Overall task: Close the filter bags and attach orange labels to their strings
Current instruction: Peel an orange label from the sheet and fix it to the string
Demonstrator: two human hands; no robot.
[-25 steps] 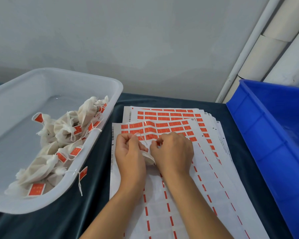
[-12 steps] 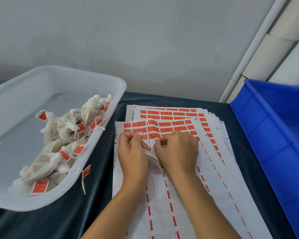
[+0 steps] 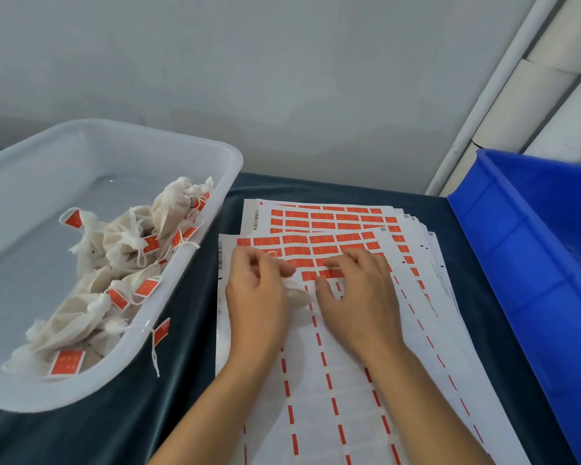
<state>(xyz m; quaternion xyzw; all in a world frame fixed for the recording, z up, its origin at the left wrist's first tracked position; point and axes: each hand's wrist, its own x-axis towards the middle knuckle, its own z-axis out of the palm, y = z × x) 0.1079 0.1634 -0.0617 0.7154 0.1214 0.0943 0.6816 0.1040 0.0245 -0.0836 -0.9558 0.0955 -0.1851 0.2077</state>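
**Two hands at work on the sheet of orange labels**

Both hands are over the top sheet of a stack of white label sheets, which lies on the counter covered with dark teal cloth. The left hand has its fingers curled and holds a small white filter bag against the sheet; a thin white string makes a loop above its fingertips. The right hand is just beside the bag, fingers bent, and its fingertips pinch at an orange rectangular label in the lowest row of labels that remain. The nearer part of the sheet shows only empty white cells with short orange dashes.

On the left stands a translucent white plastic tub with a heap of closed filter bags that carry orange tags. One tag hangs over the rim of the tub. On the right stands a blue plastic crate.
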